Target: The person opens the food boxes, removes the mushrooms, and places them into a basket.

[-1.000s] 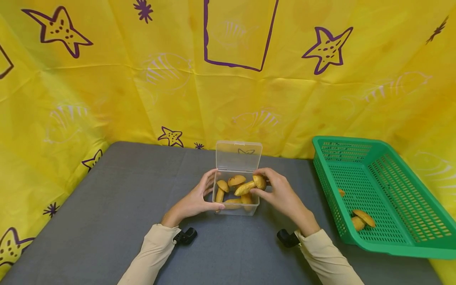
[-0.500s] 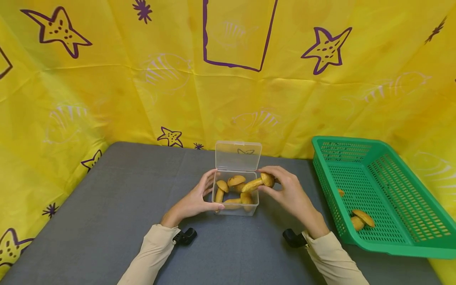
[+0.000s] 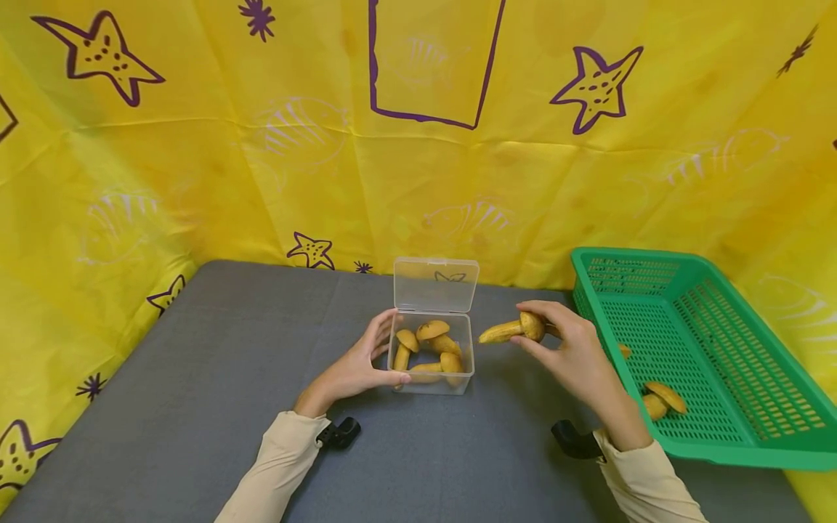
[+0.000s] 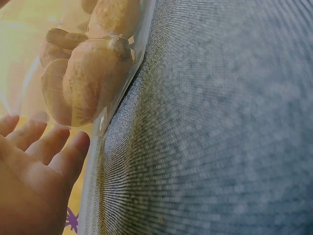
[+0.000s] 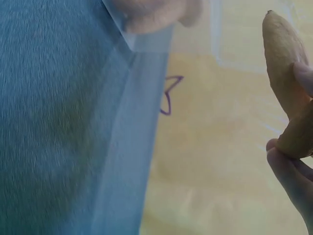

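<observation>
A clear plastic box (image 3: 466, 375) stands on the grey tabletop with its hinged lid (image 3: 434, 285) raised at the back. Inside lie three yellow-brown mushrooms, one at the left (image 3: 407, 340), another at the back (image 3: 434, 331) and a third at the front (image 3: 451, 363). My left hand (image 3: 353, 369) holds the box from its left side, thumb at the front wall; its fingers (image 4: 73, 152) show at the wall in the left wrist view. To the right of the box, my right hand (image 3: 578, 352) pinches a mushroom (image 3: 502, 333) by its cap, stem pointing left (image 5: 283, 58).
A green perforated basket (image 3: 644, 254) stands at the right, partly past my right hand. One mushroom (image 3: 665, 397) lies in its near left part, and a bit of another (image 3: 624, 351) shows by the left wall. A yellow patterned cloth (image 3: 392, 181) hangs behind the table (image 3: 281, 312).
My right hand has lifted the mushroom out over the box's right side and carried it right toward the basket. The left hand has stayed on the box.
</observation>
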Demonstrator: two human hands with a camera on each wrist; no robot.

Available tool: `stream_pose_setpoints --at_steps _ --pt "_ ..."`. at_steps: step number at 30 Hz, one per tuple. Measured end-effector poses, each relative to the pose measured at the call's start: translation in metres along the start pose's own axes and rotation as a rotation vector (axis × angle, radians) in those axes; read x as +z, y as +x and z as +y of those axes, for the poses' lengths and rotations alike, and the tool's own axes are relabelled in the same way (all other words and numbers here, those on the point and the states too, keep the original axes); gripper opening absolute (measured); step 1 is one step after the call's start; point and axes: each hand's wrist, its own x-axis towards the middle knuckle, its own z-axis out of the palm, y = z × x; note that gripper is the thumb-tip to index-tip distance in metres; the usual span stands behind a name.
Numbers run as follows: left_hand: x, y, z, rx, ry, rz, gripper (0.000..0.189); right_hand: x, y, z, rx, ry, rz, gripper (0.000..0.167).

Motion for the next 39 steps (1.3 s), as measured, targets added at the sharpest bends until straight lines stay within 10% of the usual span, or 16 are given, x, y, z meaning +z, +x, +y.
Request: stream_pose_setpoints --at_steps 16,39 --pt "-0.001 -0.001 0.001 0.001 0.002 0.001 0.107 -0.052 -0.031 0.008 0.224 -0.134 0.069 0.053" --pt "0.000 -0.001 0.000 -0.007 -0.005 0.002 0.106 -0.088 -0.073 0.037 0.311 -0.201 0.209 0.052"
